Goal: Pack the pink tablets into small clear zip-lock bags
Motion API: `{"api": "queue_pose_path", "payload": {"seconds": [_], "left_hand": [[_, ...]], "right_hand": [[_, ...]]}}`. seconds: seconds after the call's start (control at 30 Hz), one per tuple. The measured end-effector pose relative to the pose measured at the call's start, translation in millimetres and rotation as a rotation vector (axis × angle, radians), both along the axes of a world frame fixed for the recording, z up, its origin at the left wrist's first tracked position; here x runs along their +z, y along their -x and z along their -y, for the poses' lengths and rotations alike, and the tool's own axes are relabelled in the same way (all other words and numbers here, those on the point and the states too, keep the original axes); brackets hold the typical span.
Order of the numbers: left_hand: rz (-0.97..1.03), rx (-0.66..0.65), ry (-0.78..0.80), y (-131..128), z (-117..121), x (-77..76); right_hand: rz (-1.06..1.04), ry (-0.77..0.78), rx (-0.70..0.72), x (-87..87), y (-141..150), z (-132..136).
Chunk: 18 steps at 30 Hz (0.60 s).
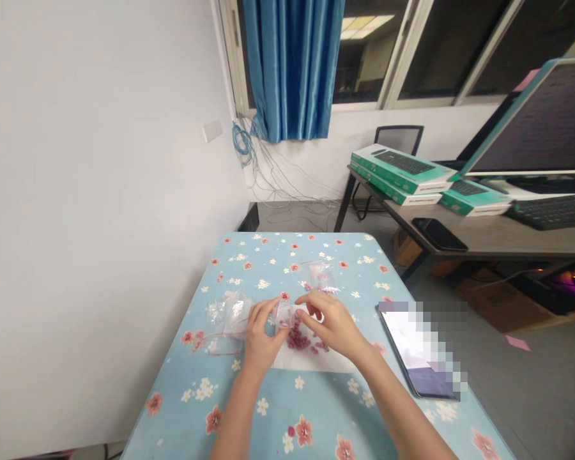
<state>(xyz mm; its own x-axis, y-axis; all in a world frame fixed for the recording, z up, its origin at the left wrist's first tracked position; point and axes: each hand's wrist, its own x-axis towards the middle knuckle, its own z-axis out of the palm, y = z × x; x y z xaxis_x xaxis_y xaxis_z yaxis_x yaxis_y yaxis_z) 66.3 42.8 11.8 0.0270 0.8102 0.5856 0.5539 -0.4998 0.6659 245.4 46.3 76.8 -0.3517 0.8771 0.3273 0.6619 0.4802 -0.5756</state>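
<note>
A small clear zip bag (285,315) is upright between the thumb and fingers of my left hand (262,329). My right hand (333,319) is at the bag's right edge, its thumb and index finger curled close together; what they pinch, if anything, is too small to make out. Below the hands, a pile of dark pink beads (299,338) lies on a white sheet of paper (311,364). Several empty-looking clear bags (234,313) lie left of my left hand. Beyond my right hand is another clear bag (320,276) with pink pieces at its near edge.
A blue flowered cloth covers the table (259,406). A tablet or phone (421,358), partly blurred out, lies at its right side. On the desk to the right are keyboard boxes (402,169), a black phone (439,234) and a monitor (541,121). A white wall (100,191) rises at left.
</note>
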Motion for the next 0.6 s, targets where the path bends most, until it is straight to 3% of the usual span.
{"api": "queue_pose_path", "payload": {"seconds": [0.1, 0.27, 0.6], "left_hand": [[0.0, 0.011, -0.009, 0.9, -0.8, -0.6], [0.006, 0.038, -0.035, 1.2, -1.2, -0.5], [0.005, 0.049, -0.013, 2.9, -1.6, -6.0]], "right_hand": [[0.081, 0.058, -0.045, 2.4, -15.5, -4.2], [0.306, 0.301, -0.046, -2.1, -37.2, -9.2], [0.487, 0.408, -0.101, -20.1, -27.1, -10.8]]}}
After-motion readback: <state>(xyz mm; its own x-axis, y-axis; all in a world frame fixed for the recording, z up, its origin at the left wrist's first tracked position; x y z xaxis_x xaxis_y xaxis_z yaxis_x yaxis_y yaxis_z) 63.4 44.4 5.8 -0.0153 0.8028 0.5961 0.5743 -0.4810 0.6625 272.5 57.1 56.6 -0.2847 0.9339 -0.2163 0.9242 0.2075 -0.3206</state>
